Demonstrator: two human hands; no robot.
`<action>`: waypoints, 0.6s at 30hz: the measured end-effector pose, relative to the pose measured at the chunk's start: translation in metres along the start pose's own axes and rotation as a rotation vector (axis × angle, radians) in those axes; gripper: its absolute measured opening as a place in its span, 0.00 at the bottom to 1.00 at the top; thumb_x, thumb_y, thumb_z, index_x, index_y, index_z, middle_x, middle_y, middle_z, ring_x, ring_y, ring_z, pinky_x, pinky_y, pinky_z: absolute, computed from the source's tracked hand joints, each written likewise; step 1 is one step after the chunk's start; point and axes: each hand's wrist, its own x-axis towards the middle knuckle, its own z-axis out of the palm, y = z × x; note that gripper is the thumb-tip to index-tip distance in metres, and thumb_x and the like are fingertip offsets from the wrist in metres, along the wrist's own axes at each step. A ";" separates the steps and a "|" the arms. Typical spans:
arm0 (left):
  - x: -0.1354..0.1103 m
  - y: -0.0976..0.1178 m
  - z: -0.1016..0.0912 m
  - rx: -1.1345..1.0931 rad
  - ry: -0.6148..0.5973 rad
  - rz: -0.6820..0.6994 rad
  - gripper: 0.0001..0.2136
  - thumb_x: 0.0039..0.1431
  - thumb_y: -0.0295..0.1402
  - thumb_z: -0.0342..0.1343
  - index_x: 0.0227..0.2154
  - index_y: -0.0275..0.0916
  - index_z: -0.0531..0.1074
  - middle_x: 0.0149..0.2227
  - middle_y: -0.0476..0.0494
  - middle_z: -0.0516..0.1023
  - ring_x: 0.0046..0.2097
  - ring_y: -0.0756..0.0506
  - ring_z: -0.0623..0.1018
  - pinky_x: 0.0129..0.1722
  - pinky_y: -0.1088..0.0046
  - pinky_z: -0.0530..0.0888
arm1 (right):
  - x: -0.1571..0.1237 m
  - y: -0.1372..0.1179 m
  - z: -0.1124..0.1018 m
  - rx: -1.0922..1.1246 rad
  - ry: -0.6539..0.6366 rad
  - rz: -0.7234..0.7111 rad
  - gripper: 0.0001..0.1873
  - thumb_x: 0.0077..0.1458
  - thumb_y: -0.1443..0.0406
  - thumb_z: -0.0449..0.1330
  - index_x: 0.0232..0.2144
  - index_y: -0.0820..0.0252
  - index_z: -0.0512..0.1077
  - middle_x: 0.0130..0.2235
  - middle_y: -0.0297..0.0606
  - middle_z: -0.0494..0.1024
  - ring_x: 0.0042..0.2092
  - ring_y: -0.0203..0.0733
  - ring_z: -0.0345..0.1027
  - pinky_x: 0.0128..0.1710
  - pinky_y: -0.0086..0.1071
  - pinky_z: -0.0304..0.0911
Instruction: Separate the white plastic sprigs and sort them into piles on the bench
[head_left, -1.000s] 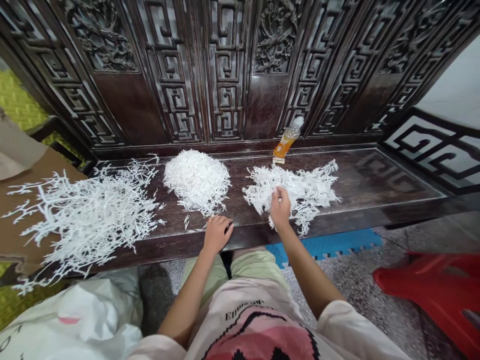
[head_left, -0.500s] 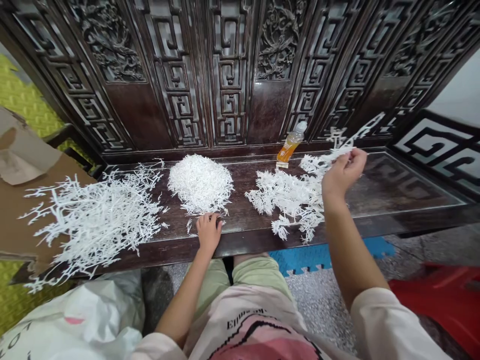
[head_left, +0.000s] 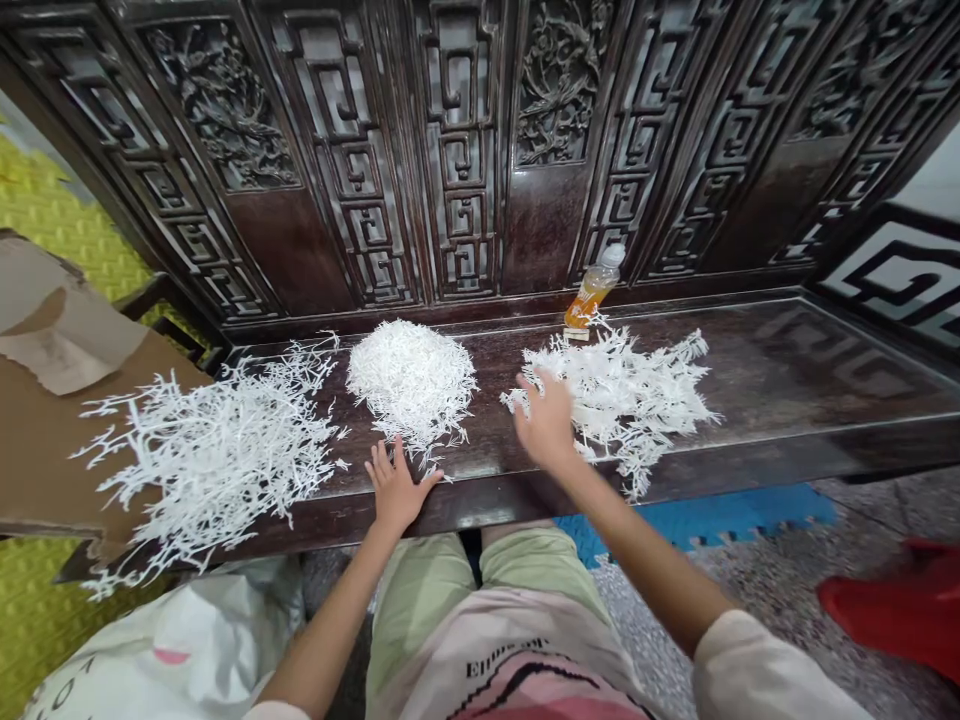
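Three white heaps lie on a dark carved wooden bench (head_left: 780,375). At the left is a loose heap of branching white sprigs (head_left: 217,460), in the middle a dense mound of short white pieces (head_left: 411,382), and at the right another branching heap (head_left: 630,395). My right hand (head_left: 546,420) is open, fingers spread, at the left side of the right heap, holding nothing. My left hand (head_left: 395,490) is open too, resting near the bench's front edge just below the middle mound.
A carved dark wood panel (head_left: 465,150) rises behind the bench, with an orange-filled plastic bottle (head_left: 592,288) leaning against it. Cardboard (head_left: 45,470) lies under the left heap's end. Below are a white sack (head_left: 172,650), a blue foam mat (head_left: 712,520) and a red plastic object (head_left: 892,600).
My right hand has moved left and down from the upper right, and the sprig it gripped is no longer in it. My left hand has shifted slightly, its fingers now spread.
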 end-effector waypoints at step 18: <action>0.099 0.032 0.042 -0.159 0.326 -0.291 0.30 0.56 0.45 0.41 0.57 0.30 0.49 0.59 0.24 0.43 0.61 0.35 0.41 0.55 0.48 0.46 | -0.006 -0.106 0.139 0.151 -0.245 0.382 0.35 0.56 0.56 0.37 0.58 0.78 0.43 0.61 0.56 0.39 0.61 0.50 0.26 0.57 0.47 0.29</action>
